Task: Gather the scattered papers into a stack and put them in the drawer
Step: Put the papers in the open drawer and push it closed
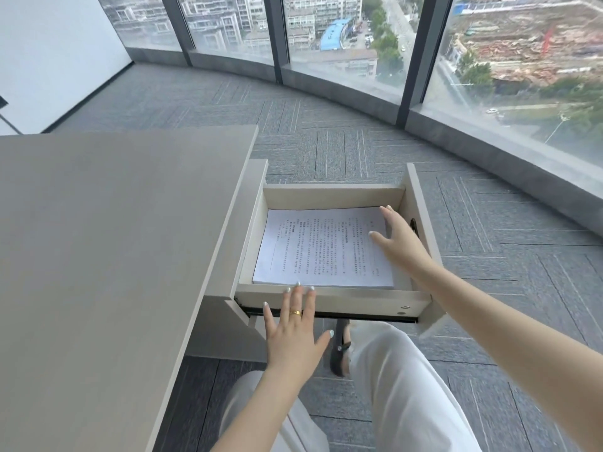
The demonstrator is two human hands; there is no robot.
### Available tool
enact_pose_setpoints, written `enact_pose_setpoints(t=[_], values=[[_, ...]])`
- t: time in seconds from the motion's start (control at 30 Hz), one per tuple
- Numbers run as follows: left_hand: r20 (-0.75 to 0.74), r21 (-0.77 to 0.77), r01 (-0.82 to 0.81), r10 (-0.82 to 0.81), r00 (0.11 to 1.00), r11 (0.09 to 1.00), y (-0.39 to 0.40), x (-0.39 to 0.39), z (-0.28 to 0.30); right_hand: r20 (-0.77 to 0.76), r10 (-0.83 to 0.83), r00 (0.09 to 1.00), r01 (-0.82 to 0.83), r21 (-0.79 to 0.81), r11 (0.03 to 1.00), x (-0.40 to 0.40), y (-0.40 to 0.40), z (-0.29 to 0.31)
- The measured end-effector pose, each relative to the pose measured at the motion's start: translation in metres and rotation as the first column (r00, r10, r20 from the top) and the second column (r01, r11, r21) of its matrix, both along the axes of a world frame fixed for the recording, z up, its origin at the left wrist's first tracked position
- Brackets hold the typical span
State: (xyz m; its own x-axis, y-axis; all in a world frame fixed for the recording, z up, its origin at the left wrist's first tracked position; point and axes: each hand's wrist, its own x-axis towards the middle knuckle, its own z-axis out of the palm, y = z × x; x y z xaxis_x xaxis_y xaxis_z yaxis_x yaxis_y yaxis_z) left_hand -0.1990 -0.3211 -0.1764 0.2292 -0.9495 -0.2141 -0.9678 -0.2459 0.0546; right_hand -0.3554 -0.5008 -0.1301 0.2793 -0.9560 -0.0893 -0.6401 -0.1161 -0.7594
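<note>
White printed papers [323, 249] lie as one flat stack on the floor of the open drawer [332, 194], between the two hands and nearly filling the space from wall to wall. By the look of it the gathering is done and the stack is in; closing the drawer seems to be what remains.

The stack's near edge sits tight against the drawer wall just under the left fingertips, so a quick shove could jolt the sheets and slide them out of square. The right hand [403, 238] lies inside the drawer beside its outer front panel; if the drawer is pushed shut before that hand lifts clear, fingers could be pinched against the desk [114, 223].

The left hand [293, 334] is spread flat, fingers apart, resting on the drawer's near wall with the tips reaching the paper edge. The right hand is also open and loosely splayed, grasping nothing, its fingertips touching or hovering just over the stack's right margin; I cannot tell which.
</note>
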Motion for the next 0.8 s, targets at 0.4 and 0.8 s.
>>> enact_pose_setpoints(t=[0.4, 0.8], values=[[0.106, -0.164, 0.02, -0.003, 0.994, 0.986, 0.02, 0.04, 0.098, -0.536, 0.117, 0.836, -0.274, -0.222, 0.936, -0.111, 0.11, -0.004], [-0.045, -0.337, -0.162, 0.156, 0.987, 0.927, 0.071, 0.1, 0.124, -0.617, 0.113, 0.779, -0.275, -0.173, 0.946, -0.122, 0.137, -0.02]])
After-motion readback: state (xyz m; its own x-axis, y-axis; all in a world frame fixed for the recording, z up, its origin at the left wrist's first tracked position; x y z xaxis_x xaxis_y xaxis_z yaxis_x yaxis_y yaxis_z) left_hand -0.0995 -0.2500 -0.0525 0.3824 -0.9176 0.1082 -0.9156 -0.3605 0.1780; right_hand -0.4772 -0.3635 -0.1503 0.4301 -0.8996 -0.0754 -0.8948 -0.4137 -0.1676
